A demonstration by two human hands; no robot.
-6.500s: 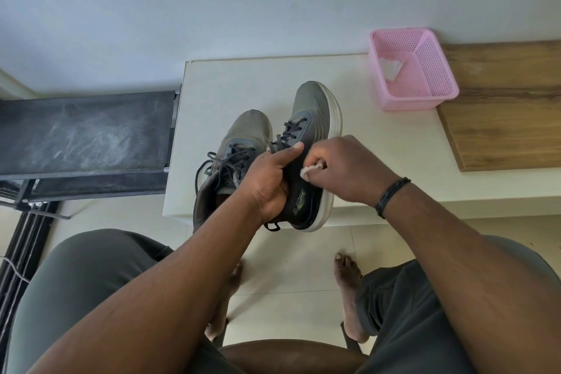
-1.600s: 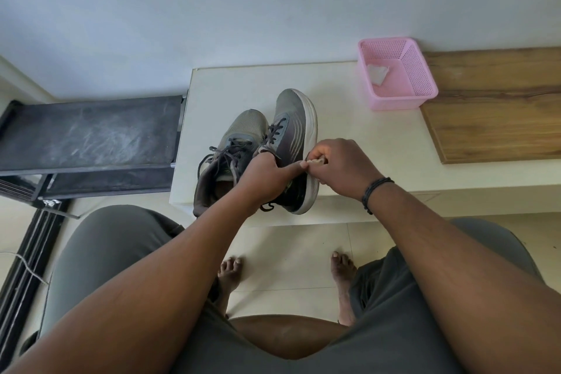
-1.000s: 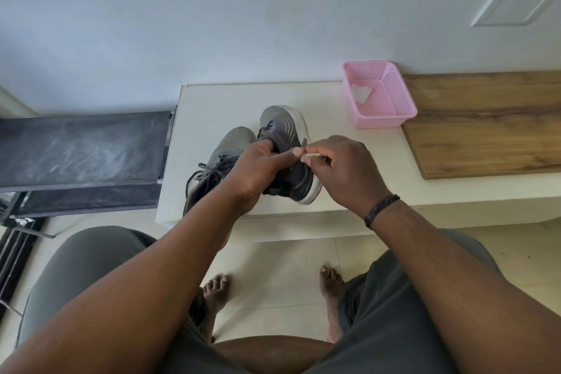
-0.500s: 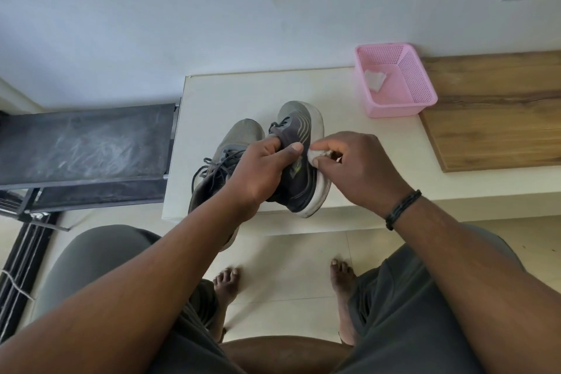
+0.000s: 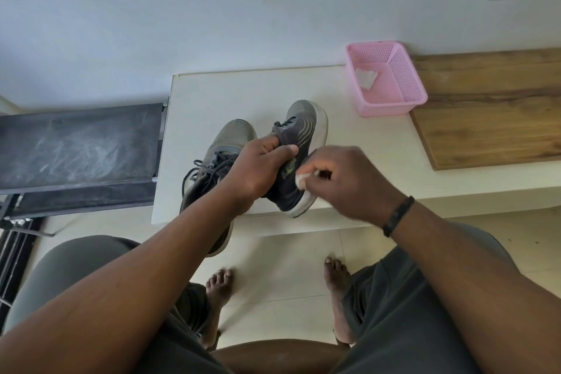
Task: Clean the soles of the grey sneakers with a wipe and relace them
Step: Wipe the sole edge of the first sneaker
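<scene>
Two grey sneakers are at the front of a cream table (image 5: 230,91). The right sneaker (image 5: 300,127) is tipped on its side, white sole edge facing right, and my left hand (image 5: 258,167) grips it around the collar. My right hand (image 5: 343,179) pinches a small white wipe (image 5: 302,181) against the sole edge near the heel. The left sneaker (image 5: 230,140) lies beside it, dark laces loose, its heel hanging over the table's front edge under my left forearm.
A pink mesh basket (image 5: 391,103) holding a white wipe (image 5: 365,77) stands at the table's back right. A wooden board (image 5: 491,109) lies to its right. A dark bench (image 5: 76,146) adjoins the table on the left. My bare feet rest on the tiled floor below.
My right hand has slid the wipe back along the sole edge toward the heel. The left hand keeps its grip on the tilted sneaker. The camera view has shifted slightly.
</scene>
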